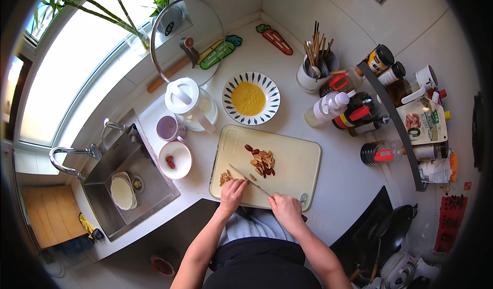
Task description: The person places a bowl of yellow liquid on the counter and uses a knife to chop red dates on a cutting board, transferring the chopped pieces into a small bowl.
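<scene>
On the cream cutting board [296,146], my right hand [285,209] grips a kitchen knife [252,182] whose blade points up and left. My left hand [233,192] is closed on a small reddish piece of food beside the blade, near the board's lower left. A heap of sliced reddish-brown food pieces, perhaps dates [262,161], lies at the board's middle. A smaller group of slices [225,177] lies just above my left hand. In a white bowl [183,173] left of the board are a few whole red pieces [170,162].
A patterned plate [227,113] of yellow food stands above the board. A glass pitcher [190,100] and a mug [167,128] are to its left, near the sink [154,200]. Bottles [327,108] and a utensil holder [310,79] stand at right, a black wok [396,227] at lower right.
</scene>
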A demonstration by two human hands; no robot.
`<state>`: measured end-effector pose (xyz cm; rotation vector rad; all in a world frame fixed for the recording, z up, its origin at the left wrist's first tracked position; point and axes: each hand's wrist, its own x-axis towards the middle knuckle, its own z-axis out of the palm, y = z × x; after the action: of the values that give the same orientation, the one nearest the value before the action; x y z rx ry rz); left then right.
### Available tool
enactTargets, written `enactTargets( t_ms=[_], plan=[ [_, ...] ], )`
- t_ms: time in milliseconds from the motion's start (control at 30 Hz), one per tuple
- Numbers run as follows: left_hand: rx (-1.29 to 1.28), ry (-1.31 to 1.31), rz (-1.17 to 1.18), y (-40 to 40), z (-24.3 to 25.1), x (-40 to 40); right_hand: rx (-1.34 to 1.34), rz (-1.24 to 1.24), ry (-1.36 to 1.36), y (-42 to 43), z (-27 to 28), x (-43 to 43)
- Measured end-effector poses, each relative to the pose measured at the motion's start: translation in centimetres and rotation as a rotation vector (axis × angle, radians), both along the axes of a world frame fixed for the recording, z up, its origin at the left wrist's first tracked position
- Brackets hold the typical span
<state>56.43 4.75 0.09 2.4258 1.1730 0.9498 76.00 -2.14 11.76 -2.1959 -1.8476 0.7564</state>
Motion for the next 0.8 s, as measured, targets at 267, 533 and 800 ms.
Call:
enactTargets(
  t_ms=[267, 533, 800],
  plan=[
    [-0.007, -0.012, -0.03, 0.1, -0.4, -0.2, -0.106, 0.031, -0.075, 0.8, -1.7, -1.4],
    [-0.045, 0.014, -0.033, 0.2, -0.4, -0.3, -0.058, -0.056, 0.031, 3.3, -4.7, -2.3],
    [-0.041, 0.03, -0.03, -1.1, 0.2, -1.5, -0.037, -0.096, 0.133, 2.0, -3.3, -1.0]
  ],
)
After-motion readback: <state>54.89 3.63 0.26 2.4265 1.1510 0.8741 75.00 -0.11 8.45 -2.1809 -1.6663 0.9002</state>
